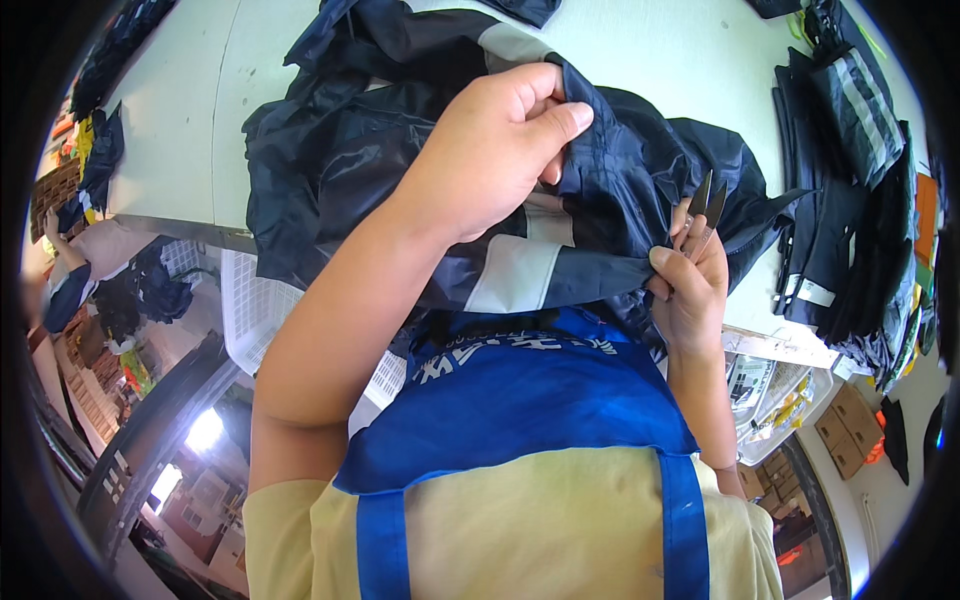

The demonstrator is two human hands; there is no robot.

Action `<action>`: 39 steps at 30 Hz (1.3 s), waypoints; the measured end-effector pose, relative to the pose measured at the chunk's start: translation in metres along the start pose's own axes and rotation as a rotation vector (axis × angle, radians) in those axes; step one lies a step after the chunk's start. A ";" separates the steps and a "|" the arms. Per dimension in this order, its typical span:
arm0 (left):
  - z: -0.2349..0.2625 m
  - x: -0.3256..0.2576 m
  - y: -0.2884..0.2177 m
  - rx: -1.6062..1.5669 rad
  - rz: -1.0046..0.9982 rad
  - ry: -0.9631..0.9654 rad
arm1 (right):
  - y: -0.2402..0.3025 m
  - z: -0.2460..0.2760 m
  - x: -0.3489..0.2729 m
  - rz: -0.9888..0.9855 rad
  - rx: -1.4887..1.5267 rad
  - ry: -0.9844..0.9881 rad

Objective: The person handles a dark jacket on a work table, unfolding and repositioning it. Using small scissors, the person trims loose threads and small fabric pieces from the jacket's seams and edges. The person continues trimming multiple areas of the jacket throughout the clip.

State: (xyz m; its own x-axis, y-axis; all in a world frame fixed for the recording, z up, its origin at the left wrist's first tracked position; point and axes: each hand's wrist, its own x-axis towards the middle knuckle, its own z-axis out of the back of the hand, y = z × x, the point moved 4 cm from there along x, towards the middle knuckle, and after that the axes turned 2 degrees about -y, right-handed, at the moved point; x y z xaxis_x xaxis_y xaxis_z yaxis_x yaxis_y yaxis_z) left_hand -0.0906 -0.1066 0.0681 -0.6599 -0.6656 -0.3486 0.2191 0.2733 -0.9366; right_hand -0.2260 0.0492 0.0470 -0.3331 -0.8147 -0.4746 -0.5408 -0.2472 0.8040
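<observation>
A dark navy garment of thin, shiny cloth with pale grey reflective bands lies bunched over the table in front of me. My left hand pinches its edge between thumb and fingers, near the middle of the cloth. On the right, my right hand grips another part of the edge between thumb and forefinger. Small thread snips are tucked in that same hand, their two pointed blades spread and pointing away from me. The edge runs stretched between both hands.
Folded dark garments with grey bands are piled at the table's right. A white plastic basket stands below the left table edge. Under the right side is a clear bin with packets. Another person's arm shows far left.
</observation>
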 end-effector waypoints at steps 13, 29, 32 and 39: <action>-0.016 -0.039 -0.021 0.685 -0.676 -0.266 | -0.003 0.002 -0.002 0.056 -0.050 -0.009; -0.018 -0.025 -0.015 0.829 -0.758 0.095 | -0.002 0.004 -0.003 0.025 -0.043 0.000; -0.016 -0.030 -0.020 0.791 -0.747 0.037 | -0.003 0.006 -0.003 0.034 -0.043 -0.015; -0.015 -0.047 -0.008 0.633 -0.607 -0.168 | 0.000 0.005 -0.004 0.063 -0.125 0.002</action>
State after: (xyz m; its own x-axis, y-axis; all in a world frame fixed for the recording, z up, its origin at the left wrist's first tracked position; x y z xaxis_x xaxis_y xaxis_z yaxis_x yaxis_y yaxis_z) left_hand -0.0727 -0.0669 0.0925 -0.6885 -0.6773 0.2594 0.2552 -0.5609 -0.7876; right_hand -0.2286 0.0546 0.0468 -0.3619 -0.8315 -0.4214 -0.4183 -0.2592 0.8705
